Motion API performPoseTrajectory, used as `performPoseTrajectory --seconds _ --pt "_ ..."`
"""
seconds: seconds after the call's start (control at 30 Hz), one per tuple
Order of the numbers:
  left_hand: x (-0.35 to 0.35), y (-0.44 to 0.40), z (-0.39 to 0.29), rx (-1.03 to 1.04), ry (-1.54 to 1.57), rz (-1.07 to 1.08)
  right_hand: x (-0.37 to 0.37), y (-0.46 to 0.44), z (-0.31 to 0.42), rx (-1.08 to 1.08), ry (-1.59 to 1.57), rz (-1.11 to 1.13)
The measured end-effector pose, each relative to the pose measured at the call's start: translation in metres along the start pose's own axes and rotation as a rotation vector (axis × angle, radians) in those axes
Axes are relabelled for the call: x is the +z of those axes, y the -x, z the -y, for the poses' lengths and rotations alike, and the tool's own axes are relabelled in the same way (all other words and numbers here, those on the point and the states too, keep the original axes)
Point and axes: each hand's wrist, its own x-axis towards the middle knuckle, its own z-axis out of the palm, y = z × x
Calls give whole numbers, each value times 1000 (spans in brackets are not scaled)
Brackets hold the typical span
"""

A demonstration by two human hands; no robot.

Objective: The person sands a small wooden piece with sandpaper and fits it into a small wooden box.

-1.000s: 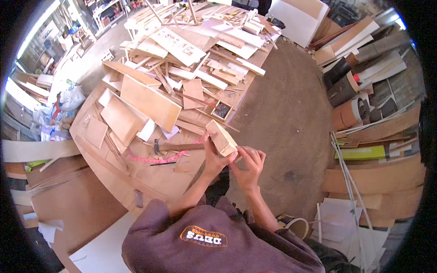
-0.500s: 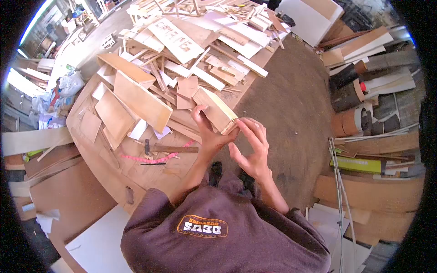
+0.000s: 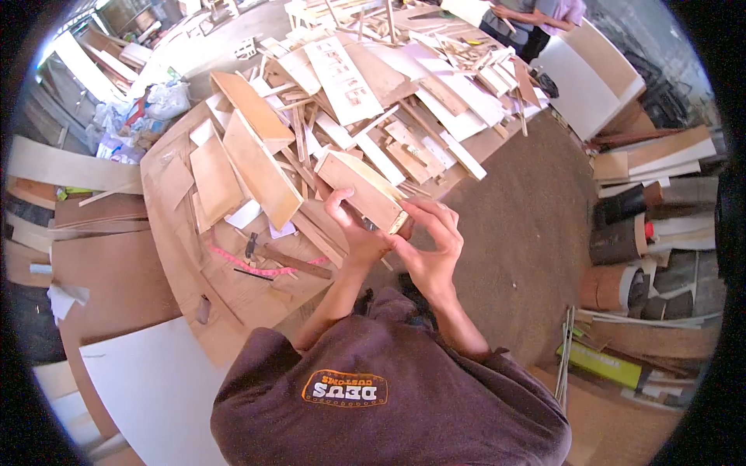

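Note:
Before my chest, above the table edge, is a narrow wooden box-like piece (image 3: 360, 189) with raised sides. My left hand (image 3: 361, 237) is closed round its lower left side, thumb on the near board. At the lower end, my right hand (image 3: 434, 247) grips the corner, its fingers along the end edge and its thumb underneath. The inside of the piece is mostly turned away. On the table to the left lies a hammer (image 3: 294, 262), beside a pink strip (image 3: 252, 266) with markings and a thin black stick (image 3: 253, 274).
Wood offcuts (image 3: 404, 147) and larger boards (image 3: 260, 163) are heaped on the table (image 3: 175, 256). Another person (image 3: 536, 19) stands at the far end. Rolls (image 3: 610, 287) and stacked sheets line the right side; a white panel (image 3: 148, 388) is at lower left.
My view has shifted, bringing another person into sight at the far end. The wooden piece has tilted slightly, and my right thumb has closed in toward its lower end.

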Motion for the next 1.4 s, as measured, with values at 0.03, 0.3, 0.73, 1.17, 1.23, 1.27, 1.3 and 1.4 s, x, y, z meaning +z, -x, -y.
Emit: performPoseTrajectory --seconds 0.03,0.3,0.73,1.17,1.23,1.27,1.3,1.4 --pt "6 -5 2 83 -21 -3 -2 -6 -7 -6 -21 8" --pt "44 -18 -2 53 -112 -56 -22 -47 -40 48 -231 187" --pt "43 -10 -42 -260 486 -223 -28 -54 -60 -374 -179 162" --pt "-83 60 -41 -430 439 -346 26 26 3 -289 -246 292" --pt "-108 81 -41 -496 398 -358 32 40 18 -230 -245 367" --pt "-126 98 -25 -533 367 -372 37 49 21 -234 -236 363" --pt "-135 105 -21 -550 360 -372 42 61 19 -269 -221 392" --pt "-144 119 -35 -571 411 -405 53 91 14 -298 -156 405"
